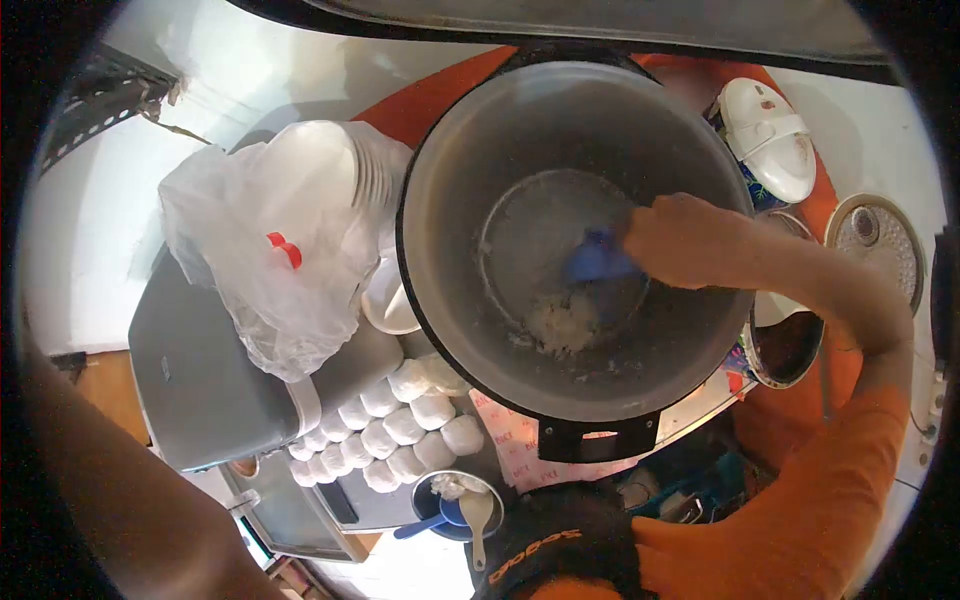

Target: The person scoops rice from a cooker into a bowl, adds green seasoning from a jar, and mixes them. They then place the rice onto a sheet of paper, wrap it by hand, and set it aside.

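Note:
My right hand point(680, 240), coming from an orange sleeve, reaches into a large, deep grey pot point(690, 130). Its fingers are closed around a blue scoop point(598, 258), slightly blurred, low inside the pot. White clumps that look like cooked rice point(562, 325) lie on the pot's bottom, close to the scoop. My left forearm point(130, 480) crosses the lower left corner, with the hand itself outside the picture. Below the pot, a small metal bowl point(418, 492) holds a white rice paddle point(478, 510), a blue-handled scoop point(425, 525) and some white clumps.
Several rows of white rounded lumps point(405, 427) sit left of the pot's handle point(600, 440). Behind them are a grey box point(210, 370) and a plastic bag point(300, 320) with stacked white dishes point(370, 170). A white-lidded container point(768, 140) and perforated round lid point(875, 240) stand at right.

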Demonstrator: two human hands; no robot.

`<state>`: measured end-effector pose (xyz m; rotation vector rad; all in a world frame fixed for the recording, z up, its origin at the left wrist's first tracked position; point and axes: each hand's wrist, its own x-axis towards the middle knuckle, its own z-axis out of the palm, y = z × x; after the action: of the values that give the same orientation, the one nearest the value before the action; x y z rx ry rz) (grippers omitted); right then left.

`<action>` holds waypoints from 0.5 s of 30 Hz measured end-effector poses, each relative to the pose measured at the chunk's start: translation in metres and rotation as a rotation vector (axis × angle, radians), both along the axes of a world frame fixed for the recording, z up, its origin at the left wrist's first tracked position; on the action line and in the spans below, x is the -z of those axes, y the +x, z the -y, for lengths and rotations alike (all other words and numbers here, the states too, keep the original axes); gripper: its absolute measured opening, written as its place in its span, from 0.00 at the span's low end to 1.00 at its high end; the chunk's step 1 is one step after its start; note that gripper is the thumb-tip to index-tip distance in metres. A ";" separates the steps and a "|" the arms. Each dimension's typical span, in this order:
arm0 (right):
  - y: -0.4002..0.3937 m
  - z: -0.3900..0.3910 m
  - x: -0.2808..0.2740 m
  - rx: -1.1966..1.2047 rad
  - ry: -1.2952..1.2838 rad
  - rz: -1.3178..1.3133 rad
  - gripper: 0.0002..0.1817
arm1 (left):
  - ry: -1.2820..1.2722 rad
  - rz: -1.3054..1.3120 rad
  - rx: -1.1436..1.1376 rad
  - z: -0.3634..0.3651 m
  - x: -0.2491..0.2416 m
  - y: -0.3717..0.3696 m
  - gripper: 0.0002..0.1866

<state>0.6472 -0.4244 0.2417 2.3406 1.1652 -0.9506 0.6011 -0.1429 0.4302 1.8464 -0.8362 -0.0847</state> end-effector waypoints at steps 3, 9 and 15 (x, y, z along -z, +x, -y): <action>0.003 0.010 0.033 -0.285 -0.023 -0.130 0.17 | 0.004 -0.001 0.000 0.000 0.001 0.000 0.16; -0.029 -0.021 0.047 -0.067 0.150 -0.271 0.15 | -0.008 0.004 -0.005 -0.003 0.000 -0.003 0.16; -0.012 -0.051 0.052 0.284 0.250 -0.320 0.14 | -0.009 0.007 -0.004 -0.003 -0.005 -0.009 0.16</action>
<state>0.6351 -0.3732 0.1898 2.6770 1.1393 -1.3915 0.5926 -0.1400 0.4352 1.8413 -0.8361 -0.0718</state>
